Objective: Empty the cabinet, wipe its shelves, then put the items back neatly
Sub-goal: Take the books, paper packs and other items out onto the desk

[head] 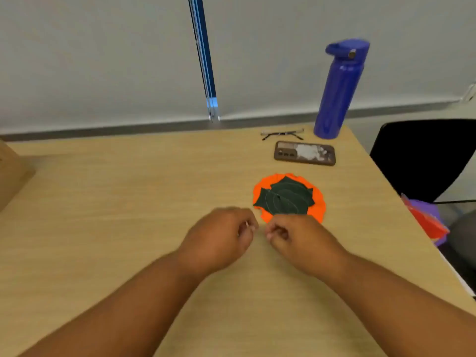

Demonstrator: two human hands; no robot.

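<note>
Two hands hover over the worktop point(128, 202), left hand point(221, 235) and right hand point(298, 238) nearly touching, each grip curled inward; blur prevents telling whether either pinches anything. An orange disc point(319, 203) bearing dark green leaf shapes point(286, 197) lies flat just beyond the right hand, with a phone point(305, 153), glasses point(282, 135) and blue bottle point(340, 88) farther back.

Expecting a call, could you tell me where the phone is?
The phone lies at the table's far right in the head view, between the glasses and the orange disc.
</note>
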